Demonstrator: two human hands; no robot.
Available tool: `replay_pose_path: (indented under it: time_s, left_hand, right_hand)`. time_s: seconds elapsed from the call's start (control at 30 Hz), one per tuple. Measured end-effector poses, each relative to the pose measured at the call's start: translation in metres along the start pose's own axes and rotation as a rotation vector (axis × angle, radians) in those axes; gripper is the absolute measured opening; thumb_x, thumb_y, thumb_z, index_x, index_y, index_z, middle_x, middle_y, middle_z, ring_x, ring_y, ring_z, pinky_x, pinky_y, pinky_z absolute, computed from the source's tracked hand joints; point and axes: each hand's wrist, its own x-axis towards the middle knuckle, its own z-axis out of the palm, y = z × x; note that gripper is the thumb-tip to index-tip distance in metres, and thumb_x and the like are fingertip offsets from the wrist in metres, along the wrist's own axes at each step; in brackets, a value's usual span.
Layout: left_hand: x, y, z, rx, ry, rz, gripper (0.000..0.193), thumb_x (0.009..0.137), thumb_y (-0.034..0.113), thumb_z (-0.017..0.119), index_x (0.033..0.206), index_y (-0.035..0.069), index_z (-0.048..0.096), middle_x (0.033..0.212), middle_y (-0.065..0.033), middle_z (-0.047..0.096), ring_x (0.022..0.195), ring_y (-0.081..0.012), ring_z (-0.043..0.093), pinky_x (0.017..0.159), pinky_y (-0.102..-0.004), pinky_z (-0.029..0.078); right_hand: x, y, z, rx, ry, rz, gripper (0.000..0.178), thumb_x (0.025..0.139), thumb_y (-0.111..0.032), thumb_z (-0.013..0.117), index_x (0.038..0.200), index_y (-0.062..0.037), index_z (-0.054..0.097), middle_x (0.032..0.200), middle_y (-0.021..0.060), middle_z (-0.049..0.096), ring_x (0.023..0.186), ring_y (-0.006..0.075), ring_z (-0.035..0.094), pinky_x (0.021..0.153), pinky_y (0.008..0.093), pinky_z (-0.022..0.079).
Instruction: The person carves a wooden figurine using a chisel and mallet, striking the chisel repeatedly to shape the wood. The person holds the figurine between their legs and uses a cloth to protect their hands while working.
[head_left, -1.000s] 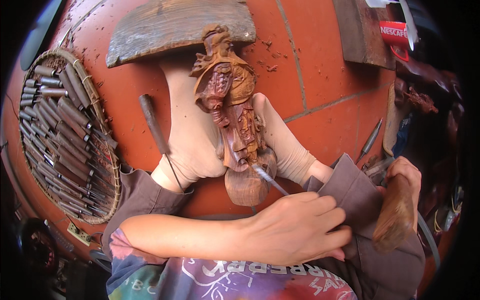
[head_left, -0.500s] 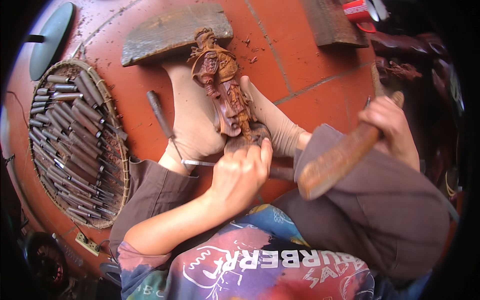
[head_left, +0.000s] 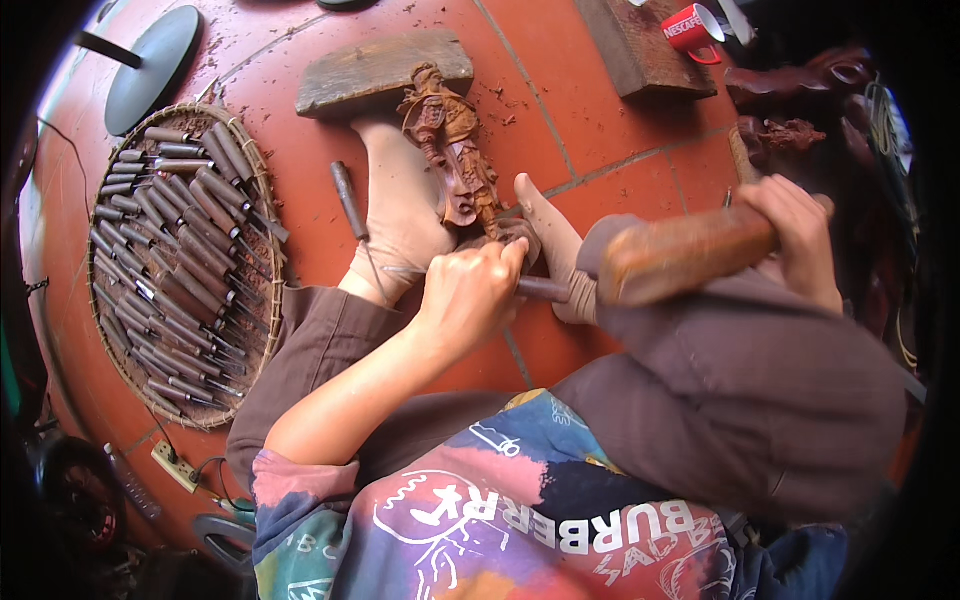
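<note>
A carved reddish-brown wooden figure (head_left: 452,140) lies between my socked feet, its head away from me and its base (head_left: 522,240) toward me. My left hand (head_left: 468,292) is closed around a carving chisel (head_left: 543,289) beside the base; the thin blade points left and the dark handle sticks out to the right. My fingers touch or nearly touch the base; exact contact is hidden. My right hand (head_left: 795,222) grips a wooden mallet (head_left: 690,250) over my right knee, its thick head to the right of the chisel handle. A second chisel (head_left: 348,200) lies by my left foot.
On the left, a round woven basket (head_left: 272,330) holds many dark-handled chisels. A wooden block (head_left: 385,70) lies beyond the figure. Another block (head_left: 645,50) and a red cup (head_left: 692,30) are at far right. A power strip (head_left: 175,466) sits lower left; wood chips dot the tiles.
The mallet has swung from slanting down to nearly level, its head moving up and slightly right. My left hand still grips the chisel by the base. The whole view has shifted.
</note>
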Motion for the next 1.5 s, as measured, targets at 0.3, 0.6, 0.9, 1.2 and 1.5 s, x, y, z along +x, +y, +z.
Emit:
replay_pose_path:
  time_s: [0.3, 0.6, 0.9, 1.2, 1.5]
  left_hand:
    - [0.021, 0.000, -0.028, -0.317, -0.271, -0.039, 0.043, 0.079, 0.026, 0.075, 0.115, 0.005, 0.062, 0.074, -0.0112, 0.061, 0.066, -0.0290, 0.065, 0.055, -0.0394, 0.051]
    - [0.064, 0.005, -0.031, -0.534, -0.040, 0.521, 0.023, 0.083, 0.038, 0.066, 0.095, 0.018, 0.064, 0.077, 0.0027, 0.048, 0.064, -0.0106, 0.051, 0.049, -0.0236, 0.036]
    - [0.055, 0.005, 0.005, -0.763, 0.089, 0.603, 0.038, 0.079, 0.043, 0.069, 0.061, 0.013, 0.055, 0.066, 0.0006, 0.052, 0.059, -0.0132, 0.051, 0.047, -0.0248, 0.033]
    - [0.060, 0.003, 0.014, -0.726, 0.118, 0.602, 0.040, 0.079, 0.043, 0.069, 0.058, 0.013, 0.053, 0.060, 0.0021, 0.044, 0.050, -0.0117, 0.044, 0.041, -0.0254, 0.030]
    - [0.058, -0.002, 0.018, -0.695, 0.108, 0.627, 0.038, 0.081, 0.040, 0.065, 0.057, 0.013, 0.051, 0.059, 0.0022, 0.045, 0.048, -0.0111, 0.044, 0.040, -0.0253, 0.028]
  right_hand:
    - [0.041, -0.007, -0.029, -0.036, -0.080, -0.423, 0.030, 0.060, -0.005, 0.071, 0.087, 0.0021, 0.057, 0.072, 0.0125, 0.057, 0.060, 0.0245, 0.056, 0.051, 0.0371, 0.044]
    - [0.063, -0.003, 0.006, 0.083, -0.354, -0.597, 0.017, 0.066, -0.008, 0.063, 0.081, -0.0029, 0.056, 0.067, 0.0101, 0.053, 0.057, 0.0204, 0.055, 0.051, 0.0340, 0.048]
    - [0.044, -0.017, 0.019, 0.097, -0.396, -0.519, 0.015, 0.068, -0.010, 0.062, 0.080, -0.0023, 0.057, 0.069, 0.0112, 0.054, 0.058, 0.0210, 0.055, 0.053, 0.0345, 0.048]
    - [0.040, -0.029, 0.024, 0.119, -0.401, -0.486, 0.028, 0.063, -0.008, 0.064, 0.087, 0.0013, 0.055, 0.070, 0.0140, 0.057, 0.059, 0.0232, 0.056, 0.055, 0.0372, 0.048]
    - [0.036, -0.029, 0.027, 0.125, -0.378, -0.458, 0.026, 0.064, 0.001, 0.068, 0.086, 0.0017, 0.054, 0.071, 0.0153, 0.057, 0.059, 0.0244, 0.057, 0.056, 0.0386, 0.048]
